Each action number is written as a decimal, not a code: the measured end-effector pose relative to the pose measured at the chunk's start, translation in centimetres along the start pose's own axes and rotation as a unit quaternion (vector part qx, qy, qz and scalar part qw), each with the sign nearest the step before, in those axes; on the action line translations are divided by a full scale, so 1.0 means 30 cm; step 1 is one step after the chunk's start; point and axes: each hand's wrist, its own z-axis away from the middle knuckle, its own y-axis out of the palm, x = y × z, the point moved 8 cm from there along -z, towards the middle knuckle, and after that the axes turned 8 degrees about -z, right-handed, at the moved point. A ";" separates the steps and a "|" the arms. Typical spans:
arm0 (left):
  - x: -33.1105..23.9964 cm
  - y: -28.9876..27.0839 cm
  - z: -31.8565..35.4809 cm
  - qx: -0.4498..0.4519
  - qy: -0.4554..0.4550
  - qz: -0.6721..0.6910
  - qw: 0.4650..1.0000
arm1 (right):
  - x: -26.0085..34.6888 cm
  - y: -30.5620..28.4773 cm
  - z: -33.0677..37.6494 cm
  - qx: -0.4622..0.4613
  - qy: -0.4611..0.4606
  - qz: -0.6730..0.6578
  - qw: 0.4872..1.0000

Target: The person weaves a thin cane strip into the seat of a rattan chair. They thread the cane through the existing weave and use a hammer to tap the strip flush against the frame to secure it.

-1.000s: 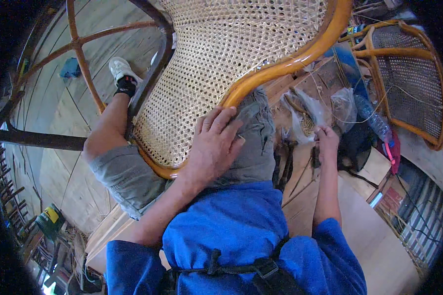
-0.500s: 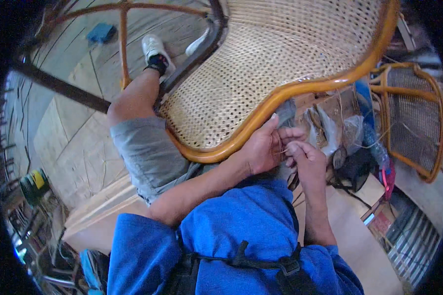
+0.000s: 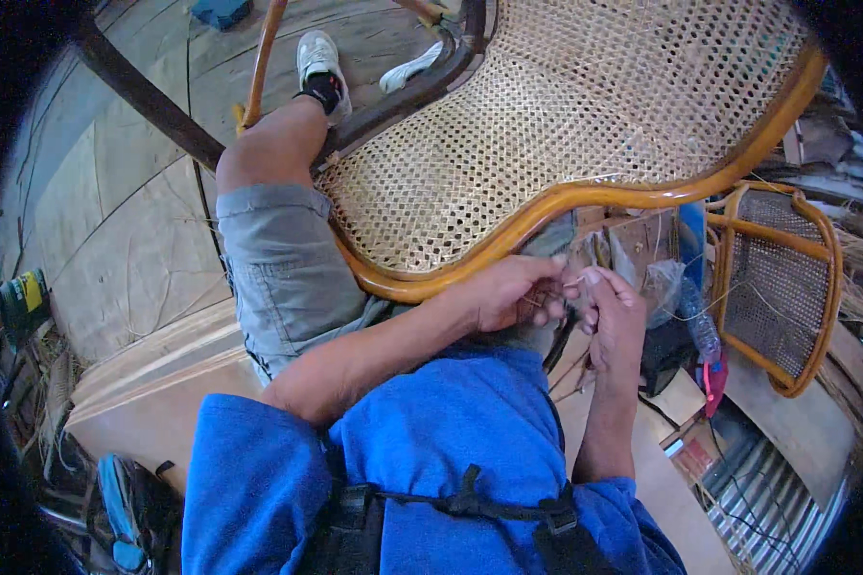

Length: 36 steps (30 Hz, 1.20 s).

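A chair with a woven cane panel [image 3: 431, 182] and a glossy orange-brown rattan frame [image 3: 633, 197] lies across my left leg. Just beyond its near curved rim, my left hand [image 3: 516, 293] has its thumb and fingers drawn together on a thin pale cane strand [image 3: 573, 282]. Facing it, my right hand [image 3: 616, 314] pinches the same strand between thumb and forefinger, the other fingers curled. The two hands nearly meet in front of my blue shirt. Most of the strand is too fine to follow, and part is hidden by fingers.
Another rattan piece with a dark woven panel [image 3: 777, 278] stands at the right. Beside my right hand lie clear plastic bags [image 3: 664, 284] and a plastic bottle [image 3: 702, 335]. Wooden boards [image 3: 163, 383] are beneath me, and a dark frame bar [image 3: 149, 96] crosses the upper left.
My view has shifted, so surroundings sit differently. My right hand has risen a little and turned, its pinch now at the left thumb tip. The left fingers have curled in more.
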 end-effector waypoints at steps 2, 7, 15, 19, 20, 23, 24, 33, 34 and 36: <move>0.009 0.005 -0.001 -0.008 0.004 -0.054 0.999 | -0.010 -0.008 -0.013 -0.003 0.004 -0.022 1.000; 0.005 0.015 0.016 -0.011 -0.040 -0.031 0.999 | -0.048 0.008 -0.042 0.064 -0.010 -0.063 0.996; -0.097 -0.025 0.046 -0.164 0.131 -0.293 0.933 | -0.084 0.017 -0.065 0.082 0.027 -0.113 0.990; -0.108 -0.028 0.046 -0.197 0.105 -0.398 0.890 | -0.077 0.021 -0.083 0.125 -0.002 -0.065 0.990; -0.102 -0.027 0.045 -0.192 0.098 -0.401 0.890 | -0.075 0.024 -0.090 0.140 -0.005 -0.065 0.988; -0.109 -0.024 0.052 -0.181 0.060 -0.399 0.897 | -0.037 0.019 -0.112 0.125 -0.023 0.010 0.992; -0.112 -0.024 0.057 -0.179 0.047 -0.396 0.899 | -0.048 -0.009 -0.146 0.110 -0.001 0.037 0.993; -0.322 0.022 0.002 -0.186 0.175 -0.621 0.741 | 0.165 -0.057 -0.345 0.070 -0.182 0.125 0.973; -0.382 -0.008 -0.033 -0.225 0.170 -0.660 0.696 | 0.181 -0.055 -0.344 0.065 -0.209 0.136 0.966; -0.481 -0.060 -0.137 -0.253 0.153 -0.721 0.627 | 0.208 -0.053 -0.326 0.037 -0.236 0.169 0.956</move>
